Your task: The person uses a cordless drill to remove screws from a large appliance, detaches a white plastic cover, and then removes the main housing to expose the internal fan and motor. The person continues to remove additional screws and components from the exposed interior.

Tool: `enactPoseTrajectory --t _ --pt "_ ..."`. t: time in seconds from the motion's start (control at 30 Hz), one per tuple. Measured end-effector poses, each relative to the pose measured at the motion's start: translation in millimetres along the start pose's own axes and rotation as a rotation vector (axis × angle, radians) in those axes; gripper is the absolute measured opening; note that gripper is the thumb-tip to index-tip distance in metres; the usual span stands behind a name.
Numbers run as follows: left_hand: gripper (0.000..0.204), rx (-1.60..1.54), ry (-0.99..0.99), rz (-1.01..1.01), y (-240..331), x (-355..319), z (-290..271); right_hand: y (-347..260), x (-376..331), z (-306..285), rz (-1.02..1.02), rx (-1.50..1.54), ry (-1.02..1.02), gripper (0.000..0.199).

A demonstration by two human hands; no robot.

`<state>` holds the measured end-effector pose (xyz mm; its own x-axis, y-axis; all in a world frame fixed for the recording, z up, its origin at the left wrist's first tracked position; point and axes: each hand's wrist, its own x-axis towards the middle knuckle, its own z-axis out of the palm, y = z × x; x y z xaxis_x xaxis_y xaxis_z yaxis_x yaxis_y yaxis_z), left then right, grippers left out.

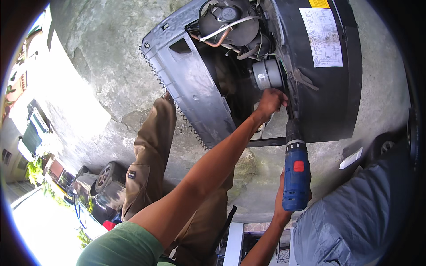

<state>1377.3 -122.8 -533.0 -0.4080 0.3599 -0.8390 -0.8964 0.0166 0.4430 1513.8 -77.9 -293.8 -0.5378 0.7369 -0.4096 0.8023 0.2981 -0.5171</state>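
Left arm stretched long and nearly straight from short green sleeve, bare forearm rising up and right, left hand (271, 102) curled, fingers bent inward. Right forearm raised from lower edge, right hand (284, 195) wrapped closed in a grip.

Appliance casing (330, 88) lies on the concrete floor (106, 75), open compartment to its left with the compressor (228, 22) at the far end. Left hand (271, 102) reaches into that compartment just below the cylindrical part (267, 74). Drill (296, 173), in the right hand (280, 195), sits right of the left hand, bit up against the casing edge.
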Motion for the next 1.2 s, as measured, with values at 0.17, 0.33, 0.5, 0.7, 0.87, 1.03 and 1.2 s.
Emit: enactPoseTrajectory --t 0.17,0.33,0.5,0.7,0.87,1.03,1.2 --pt "0.032 -0.086 0.005 -0.067 3.2 2.8 -0.8 -25.0 11.5 -2.1 -0.122 -0.218 -0.059 0.043" --pt "0.025 -0.071 -0.004 -0.044 10.1 1.6 -3.9 -57.0 23.3 -2.8 -0.196 -0.29 -0.109 0.046" --pt "0.02 -0.041 -0.075 -0.071 12.4 6.3 -7.9 -58.2 22.0 3.7 -0.175 -0.335 -0.116 0.046" --pt "0.021 -0.115 0.009 -0.133 17.4 3.2 -1.1 -57.4 32.7 -3.7 -0.17 -0.362 -0.139 0.05" --pt "0.024 -0.179 0.073 -0.188 24.2 5.1 5.7 -82.3 36.7 -6.4 -0.064 -0.237 -0.163 0.054" --pt "0.028 -0.182 0.122 -0.162 19.5 7.1 11.4 -94.0 38.7 -6.4 -0.168 -0.351 -0.197 0.057" --pt "0.032 -0.131 0.155 -0.179 16.9 7.7 11.9 -90.2 37.3 -8.9 -0.278 -0.382 -0.19 0.055"
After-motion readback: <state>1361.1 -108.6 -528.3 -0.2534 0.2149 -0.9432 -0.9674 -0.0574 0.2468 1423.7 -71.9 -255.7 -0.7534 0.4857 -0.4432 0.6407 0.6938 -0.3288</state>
